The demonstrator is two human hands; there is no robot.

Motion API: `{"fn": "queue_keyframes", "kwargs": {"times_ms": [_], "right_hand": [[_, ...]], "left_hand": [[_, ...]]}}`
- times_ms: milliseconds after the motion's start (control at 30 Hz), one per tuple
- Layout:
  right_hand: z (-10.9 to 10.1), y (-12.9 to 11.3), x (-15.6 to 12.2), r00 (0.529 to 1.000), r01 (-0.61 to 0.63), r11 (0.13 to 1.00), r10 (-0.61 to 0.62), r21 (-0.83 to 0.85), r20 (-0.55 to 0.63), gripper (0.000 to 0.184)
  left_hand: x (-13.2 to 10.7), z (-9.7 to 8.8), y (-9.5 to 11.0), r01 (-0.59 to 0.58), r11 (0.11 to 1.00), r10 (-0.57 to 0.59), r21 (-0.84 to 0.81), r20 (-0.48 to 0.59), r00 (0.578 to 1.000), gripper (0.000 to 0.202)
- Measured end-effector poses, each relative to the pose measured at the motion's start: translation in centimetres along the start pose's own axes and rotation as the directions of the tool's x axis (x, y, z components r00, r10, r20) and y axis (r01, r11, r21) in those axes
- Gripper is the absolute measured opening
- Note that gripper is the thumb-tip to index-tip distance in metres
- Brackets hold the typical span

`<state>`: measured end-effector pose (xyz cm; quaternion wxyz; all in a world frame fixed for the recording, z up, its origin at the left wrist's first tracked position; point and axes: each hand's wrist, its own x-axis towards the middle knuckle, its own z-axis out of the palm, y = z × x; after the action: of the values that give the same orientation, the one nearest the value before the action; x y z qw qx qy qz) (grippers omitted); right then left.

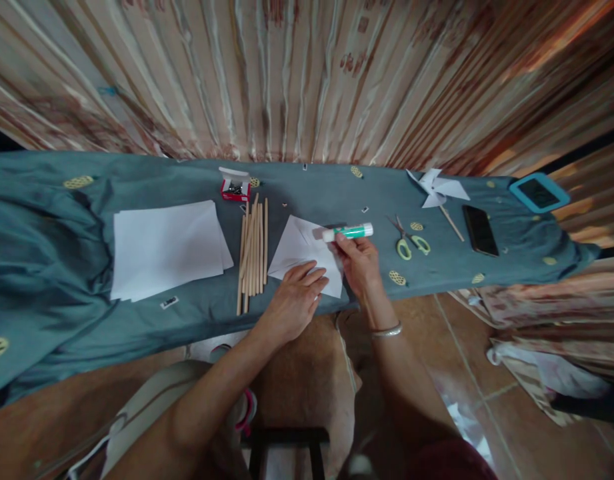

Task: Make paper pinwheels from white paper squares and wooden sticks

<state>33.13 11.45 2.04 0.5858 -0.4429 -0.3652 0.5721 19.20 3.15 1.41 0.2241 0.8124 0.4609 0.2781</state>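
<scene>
One small red box [235,193] sits left of upper centre, its lid raised, with dark pieces [235,188] inside, too small to identify. Below it lie wooden sticks [254,257]. At the centre of the frame, the left hand [297,299] rests flattened on a folded white paper [285,248], while the right hand [357,261] is clamped around a green-and-white glue stick [355,231] at the paper's right edge.

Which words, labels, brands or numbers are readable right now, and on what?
None can be read for certain.
Glue stick: pale marks on its green part, too blurred.
Red box: marks on its front, too small.
Cloth: little printed patches, too small.
</scene>
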Motion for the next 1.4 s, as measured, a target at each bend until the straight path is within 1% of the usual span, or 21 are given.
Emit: {"fn": "queue_keyframes", "kwargs": {"times_ms": [67, 100, 133, 167, 200, 233, 267, 300, 333, 367, 400, 433, 500, 567, 700, 867, 967, 1100, 1233, 1400], "right_hand": [[-0.3, -0.7, 0.2, 0.998, -0.042, 0.989, 0.048, 0.145, -0.039, 0.020], [-0.5, -1.1, 0.2, 0.996, -0.067, 0.979, 0.078, 0.190, -0.048, 0.019], [-0.7, -1.5, 0.2, 0.993, -0.093, 0.970, 0.107, 0.225, -0.049, 0.018], [-0.8, -1.8, 0.2, 0.990, -0.119, 0.960, 0.134, 0.253, -0.041, 0.017], [-0.8, -2.1, 0.1, 0.987, -0.145, 0.950, 0.157, 0.276, -0.023, 0.017], [-0.8, -2.3, -0.1, 0.985, -0.169, 0.940, 0.175, 0.296, 0.005, 0.016], [-0.7, -2.5, -0.3, 0.981, -0.190, 0.930, 0.188, 0.314, 0.036, 0.015], [-0.4, -2.7, -0.5, 0.978, -0.208, 0.921, 0.198, 0.330, 0.066, 0.014], [-0.2, -2.8, -0.8, 0.974, -0.226, 0.913, 0.206, 0.340, 0.094, 0.013], [0.1, -2.9, -1.1, 0.969, -0.243, 0.907, 0.214, 0.344, 0.119, 0.013], [0.4, -2.9, -1.5, 0.965, -0.258, 0.903, 0.223, 0.344, 0.139, 0.014], [0.7, -2.9, -1.8, 0.961, -0.270, 0.901, 0.229, 0.339, 0.156, 0.015], [1.1, -2.7, -2.5, 0.952, -0.292, 0.902, 0.242, 0.319, 0.186, 0.019], [1.4, -2.5, -3.0, 0.944, -0.312, 0.906, 0.260, 0.286, 0.206, 0.021], [1.7, -2.1, -3.6, 0.942, -0.311, 0.917, 0.263, 0.249, 0.209, 0.022], [1.8, -1.9, -3.6, 0.948, -0.289, 0.938, 0.252, 0.194, 0.195, 0.028], [1.8, -2.0, -3.6, 0.955, -0.264, 0.952, 0.235, 0.157, 0.183, 0.028], [1.8, -2.0, -3.6, 0.963, -0.226, 0.971, 0.210, 0.081, 0.168, 0.030], [1.6, -2.3, -3.6, 0.968, -0.206, 0.978, 0.203, 0.008, 0.149, 0.029], [1.3, -2.9, -3.4, 0.963, -0.223, 0.974, 0.227, -0.044, 0.144, 0.033]], "left_hand": [[-0.1, -0.2, 0.1, 0.020, 0.992, -0.027, -0.123, -0.052, 0.998, 0.029], [-0.1, -0.3, 0.2, 0.045, 0.976, -0.067, -0.215, -0.093, 0.993, 0.027], [0.0, -0.5, 0.2, 0.085, 0.941, -0.136, -0.328, -0.136, 0.981, 0.024], [0.1, -0.7, 0.3, 0.144, 0.877, -0.245, -0.458, -0.168, 0.955, 0.022], [0.2, -1.0, 0.3, 0.202, 0.774, -0.370, -0.600, -0.171, 0.913, 0.021], [0.4, -1.3, 0.3, 0.238, 0.633, -0.491, -0.736, -0.145, 0.859, 0.024], [0.6, -1.6, 0.3, 0.245, 0.467, -0.586, -0.850, -0.090, 0.805, 0.029], [0.8, -2.0, 0.3, 0.223, 0.299, -0.644, -0.928, -0.024, 0.764, 0.035], [1.1, -2.3, 0.2, 0.179, 0.154, -0.672, -0.972, 0.030, 0.740, 0.038], [1.3, -2.5, 0.2, 0.128, 0.048, -0.681, -0.991, 0.061, 0.729, 0.037], [1.5, -2.7, 0.1, 0.079, -0.020, -0.687, -0.997, 0.071, 0.723, 0.033], [1.6, -2.9, 0.1, 0.042, -0.059, -0.694, -0.997, 0.071, 0.716, 0.027], [1.7, -2.9, 0.0, 0.004, -0.085, -0.710, -0.996, 0.063, 0.701, 0.017], [1.8, -2.9, -0.1, 0.013, -0.085, -0.713, -0.996, 0.069, 0.698, 0.014], [1.7, -2.7, -0.2, 0.044, -0.063, -0.688, -0.997, 0.075, 0.722, 0.022], [1.7, -2.7, -0.3, 0.043, -0.064, -0.699, -0.997, 0.076, 0.711, 0.030], [1.7, -2.7, -0.3, 0.049, -0.052, -0.693, -0.997, 0.071, 0.718, 0.031], [1.6, -2.5, -0.4, 0.061, -0.015, -0.698, -0.998, 0.054, 0.714, 0.034], [1.5, -2.5, -0.7, 0.078, 0.049, -0.711, -0.996, 0.020, 0.703, 0.036], [1.4, -2.9, -0.9, 0.101, 0.136, -0.687, -0.986, -0.021, 0.726, 0.031]]}}
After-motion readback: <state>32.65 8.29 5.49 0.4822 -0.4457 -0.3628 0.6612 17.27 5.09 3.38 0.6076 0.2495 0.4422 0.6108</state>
